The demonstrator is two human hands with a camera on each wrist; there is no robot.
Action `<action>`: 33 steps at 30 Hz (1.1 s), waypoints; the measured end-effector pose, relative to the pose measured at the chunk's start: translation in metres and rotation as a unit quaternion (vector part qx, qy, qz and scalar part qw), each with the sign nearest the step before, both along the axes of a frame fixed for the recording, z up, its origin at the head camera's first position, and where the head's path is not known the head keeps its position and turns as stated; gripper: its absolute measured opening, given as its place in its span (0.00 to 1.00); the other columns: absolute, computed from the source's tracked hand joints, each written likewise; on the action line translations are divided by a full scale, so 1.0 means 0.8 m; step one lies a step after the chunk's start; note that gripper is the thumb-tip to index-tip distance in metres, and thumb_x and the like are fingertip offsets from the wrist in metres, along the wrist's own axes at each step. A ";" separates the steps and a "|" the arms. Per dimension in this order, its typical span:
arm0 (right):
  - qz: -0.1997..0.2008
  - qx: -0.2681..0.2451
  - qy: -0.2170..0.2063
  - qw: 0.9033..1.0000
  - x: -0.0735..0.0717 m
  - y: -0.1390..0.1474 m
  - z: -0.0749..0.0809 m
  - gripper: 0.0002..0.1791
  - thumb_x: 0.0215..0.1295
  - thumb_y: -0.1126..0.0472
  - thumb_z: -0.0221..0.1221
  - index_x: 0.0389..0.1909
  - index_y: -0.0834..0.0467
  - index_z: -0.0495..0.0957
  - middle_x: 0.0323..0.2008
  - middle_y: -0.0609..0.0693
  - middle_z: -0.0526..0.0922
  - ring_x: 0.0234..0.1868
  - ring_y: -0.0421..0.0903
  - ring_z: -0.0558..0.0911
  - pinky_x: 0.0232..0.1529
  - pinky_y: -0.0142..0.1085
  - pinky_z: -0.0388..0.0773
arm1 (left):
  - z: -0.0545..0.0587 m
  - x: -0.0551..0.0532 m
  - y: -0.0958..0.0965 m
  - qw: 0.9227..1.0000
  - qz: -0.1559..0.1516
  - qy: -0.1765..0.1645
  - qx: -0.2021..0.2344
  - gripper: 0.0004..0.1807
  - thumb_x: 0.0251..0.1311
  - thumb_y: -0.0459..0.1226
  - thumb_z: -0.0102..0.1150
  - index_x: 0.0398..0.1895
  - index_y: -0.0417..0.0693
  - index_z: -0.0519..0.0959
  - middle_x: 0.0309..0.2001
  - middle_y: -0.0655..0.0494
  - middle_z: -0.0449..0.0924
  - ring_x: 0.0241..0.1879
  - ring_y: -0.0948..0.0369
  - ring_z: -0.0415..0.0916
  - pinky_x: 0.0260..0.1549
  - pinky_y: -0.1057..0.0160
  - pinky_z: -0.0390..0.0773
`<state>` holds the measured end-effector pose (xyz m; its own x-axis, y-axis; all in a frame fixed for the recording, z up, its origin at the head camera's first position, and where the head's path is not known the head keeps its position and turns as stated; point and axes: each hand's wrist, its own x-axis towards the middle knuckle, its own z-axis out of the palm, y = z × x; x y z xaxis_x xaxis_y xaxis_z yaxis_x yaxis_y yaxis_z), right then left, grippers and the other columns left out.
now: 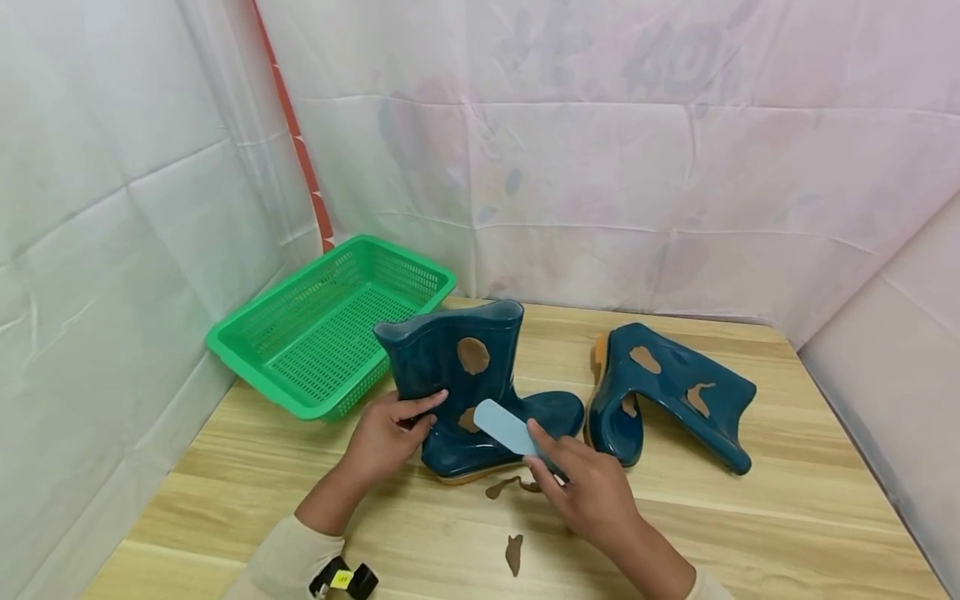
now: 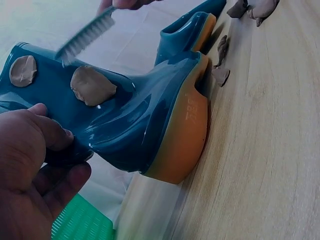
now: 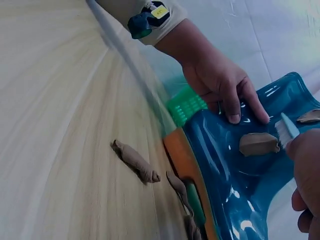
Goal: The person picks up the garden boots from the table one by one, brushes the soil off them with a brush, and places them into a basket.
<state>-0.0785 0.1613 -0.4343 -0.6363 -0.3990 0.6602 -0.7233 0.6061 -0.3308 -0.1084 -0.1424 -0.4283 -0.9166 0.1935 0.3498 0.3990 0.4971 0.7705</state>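
The upright boot is stood on the wooden table, just in front of the green basket, and its shaft is gripped at the back by the left hand. A light blue brush is grasped by the right hand, and its bristles are held against the boot's side near the lower of 2 brown mud patches.

The boot could be tipped or slid if the brush is pressed hard while the shaft is held only lightly, and loosened mud could be smeared across the glossy rubber.

The boot's long axis is set roughly left to right, with the toe pointed right toward the second boot, which is lying on its side. Scraped mud pieces are scattered on the table by the sole.
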 end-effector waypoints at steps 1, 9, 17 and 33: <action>-0.004 0.003 -0.002 1.000 -0.001 -0.002 0.001 0.23 0.73 0.50 0.63 0.62 0.59 0.83 0.24 0.42 0.78 0.20 0.29 0.60 0.19 0.22 0.57 | 0.001 0.000 0.000 1.000 -0.002 0.004 -0.001 0.23 0.63 0.26 0.68 0.59 0.54 0.86 0.47 0.48 0.83 0.26 0.65 0.70 0.24 0.65 0.75; -0.043 0.029 -0.033 0.998 0.001 0.011 -0.005 0.31 0.54 0.63 0.76 0.61 0.58 0.83 0.23 0.39 0.76 0.20 0.28 0.62 0.20 0.23 0.60 | 0.002 0.002 0.000 1.000 -0.015 0.010 0.007 0.23 0.62 0.25 0.68 0.58 0.54 0.86 0.51 0.45 0.82 0.29 0.65 0.73 0.25 0.64 0.76; -0.009 -0.009 0.017 1.000 0.000 0.001 0.000 0.26 0.78 0.44 0.55 0.61 0.59 0.83 0.25 0.43 0.80 0.20 0.30 0.65 0.19 0.23 0.60 | 0.002 0.002 -0.001 1.000 -0.018 0.010 0.011 0.23 0.62 0.25 0.67 0.58 0.51 0.86 0.51 0.43 0.82 0.29 0.65 0.73 0.26 0.64 0.77; -0.046 0.032 -0.017 0.998 0.001 0.018 -0.001 0.25 0.63 0.58 0.71 0.60 0.60 0.83 0.24 0.42 0.79 0.19 0.28 0.61 0.19 0.24 0.58 | 0.001 0.001 -0.001 1.000 -0.009 0.005 0.010 0.23 0.62 0.25 0.68 0.58 0.54 0.86 0.53 0.45 0.83 0.28 0.65 0.72 0.25 0.64 0.75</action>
<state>-0.0773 0.1758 -0.4354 -0.6933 -0.3779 0.6136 -0.6528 0.6900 -0.3126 -0.1077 -0.1434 -0.4272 -0.9096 0.2037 0.3622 0.4153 0.4748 0.7760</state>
